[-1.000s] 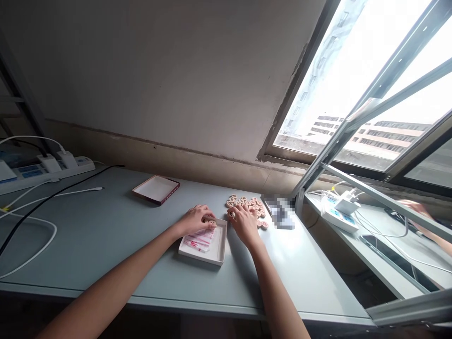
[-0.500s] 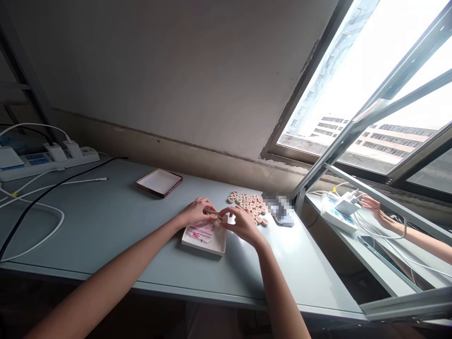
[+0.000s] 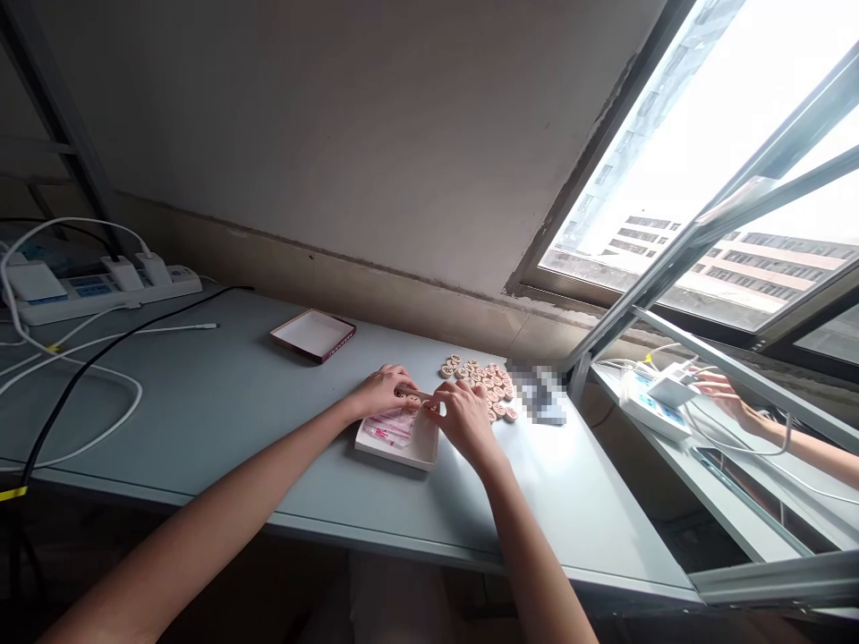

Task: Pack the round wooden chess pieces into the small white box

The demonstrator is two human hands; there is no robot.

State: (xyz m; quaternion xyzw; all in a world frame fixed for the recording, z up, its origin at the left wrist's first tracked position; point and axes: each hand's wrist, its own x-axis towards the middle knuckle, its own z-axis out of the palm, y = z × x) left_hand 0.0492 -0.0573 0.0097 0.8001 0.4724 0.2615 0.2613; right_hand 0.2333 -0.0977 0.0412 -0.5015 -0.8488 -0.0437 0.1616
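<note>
My left hand point(image 3: 384, 394) curls over the box point(image 3: 425, 440); my right hand point(image 3: 464, 413) arches by loose pieces point(image 3: 497, 386); whether either grips anything, I can't tell

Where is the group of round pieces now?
In the head view, the round pieces lie right of centre on the desk, just beyond the right hand, beside the pixelated patch.

The left hand point(image 3: 386, 392) curls over the far edge of an open white box point(image 3: 422, 449), beside xiangqi pieces point(image 3: 406, 400) lined up inside it; the right hand point(image 3: 464, 416) bends at the box's far right corner. A red-printed plastic bag point(image 3: 389, 429) lies in the box. More round xiangqi pieces point(image 3: 497, 391) cluster on the grey desk point(image 3: 221, 402), near a pixelated patch. A maroon-sided box lid point(image 3: 313, 334) lies farther left, white inside up. At right, beyond a metal frame point(image 3: 661, 258), another person's hand point(image 3: 725, 395) reaches beside a white power strip point(image 3: 648, 402).
</note>
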